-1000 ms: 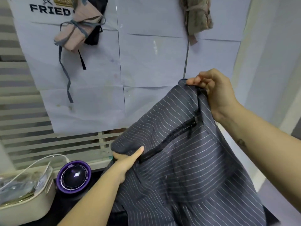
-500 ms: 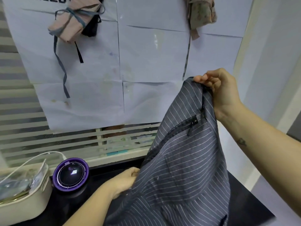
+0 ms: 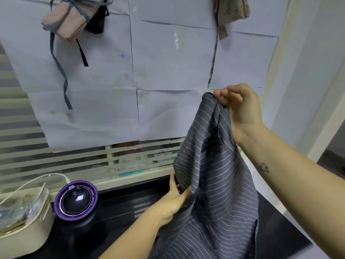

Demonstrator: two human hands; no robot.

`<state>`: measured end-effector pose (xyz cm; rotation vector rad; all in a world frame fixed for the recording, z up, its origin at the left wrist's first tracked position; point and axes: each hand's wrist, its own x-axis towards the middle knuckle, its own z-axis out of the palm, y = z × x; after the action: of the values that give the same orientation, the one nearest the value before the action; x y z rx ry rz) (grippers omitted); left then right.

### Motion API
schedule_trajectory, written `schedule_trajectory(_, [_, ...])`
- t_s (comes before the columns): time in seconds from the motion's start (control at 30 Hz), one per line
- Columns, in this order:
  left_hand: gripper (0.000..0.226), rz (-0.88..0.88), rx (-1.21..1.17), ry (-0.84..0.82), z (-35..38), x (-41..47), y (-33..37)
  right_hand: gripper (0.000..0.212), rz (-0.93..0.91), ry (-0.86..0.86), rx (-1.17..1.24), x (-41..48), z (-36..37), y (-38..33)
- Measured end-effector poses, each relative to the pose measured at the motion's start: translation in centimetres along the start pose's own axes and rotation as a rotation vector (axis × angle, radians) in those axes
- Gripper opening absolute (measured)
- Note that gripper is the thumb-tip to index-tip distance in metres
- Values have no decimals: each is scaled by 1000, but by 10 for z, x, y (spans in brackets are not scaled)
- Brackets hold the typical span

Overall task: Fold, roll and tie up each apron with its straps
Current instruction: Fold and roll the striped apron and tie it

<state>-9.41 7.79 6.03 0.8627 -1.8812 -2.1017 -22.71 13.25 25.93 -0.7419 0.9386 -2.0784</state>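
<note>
A: Background: a window covered with taped white paper sheets (image 3: 168, 62) above horizontal blinds (image 3: 28, 161). Below it lies a black surface (image 3: 130, 200).

B: Items on the surface?

A: At far left, a cream container (image 3: 24, 236) with a white cable (image 3: 37, 179) arching over it. Just beside it stands a round device (image 3: 75, 200) with a purple rim.

B: Location of the work item?

A: The striped apron (image 3: 214, 184) hangs in the air over the right part of the surface. Its lower folds run down out of view.

B: Grip status?

A: Right hand (image 3: 242, 111): held high, fingers curled, grip clamped on the apron's top corner. Left hand (image 3: 171, 200): lower down, thumb in front and fingers behind the apron's left edge — grip pinched on the cloth.

B: Other aprons?

A: Two rolled bundles hang against the paper. The pink bundle (image 3: 63, 25) is at upper left, tied round with grey-blue straps, ends dangling. The olive bundle (image 3: 231, 10) is at upper right — partly cut off by the frame edge.
</note>
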Motion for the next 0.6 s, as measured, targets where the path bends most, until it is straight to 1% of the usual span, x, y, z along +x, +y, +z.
schedule_trajectory(0.03, [127,-19,2,36,-2,4,-2,27,-21,22,3,2,-2,-3])
schedule_trajectory(0.07, [124,-44,-53,53,-5,9,-2,27,-38,37,5,2,-3,-6])
schedule_trajectory(0.17, [119,-136,-152,83,-6,11,3,24,-16,9,117,8,-10,-12])
schedule_trajectory(0.23, [131,-174,-136,89,-8,22,1,17,37,-16,214,8,-12,-14])
schedule_trajectory(0.3, [143,-157,-111,75,-10,30,2,14,73,-44,264,9,-13,-14])
schedule_trajectory(0.33, [138,-162,-90,73,-11,32,2,14,84,-57,273,7,-13,-15])
schedule_trajectory(0.37, [122,-148,-67,59,-8,31,6,14,90,-63,272,7,-15,-16])
schedule_trajectory(0.47, [49,-52,15,90,-5,27,11,17,61,-27,212,10,-21,-22])
schedule_trajectory(0.5, [36,-16,28,120,-10,25,12,21,33,9,151,13,-26,-25])
schedule_trajectory(0.53, [28,27,30,167,-20,22,16,25,-13,59,57,16,-32,-27])
schedule_trajectory(0.57, [26,74,30,236,-34,17,22,27,-84,127,-96,21,-41,-28])
schedule_trajectory(0.6, [29,114,10,314,-52,14,29,28,-172,204,-301,25,-50,-27])
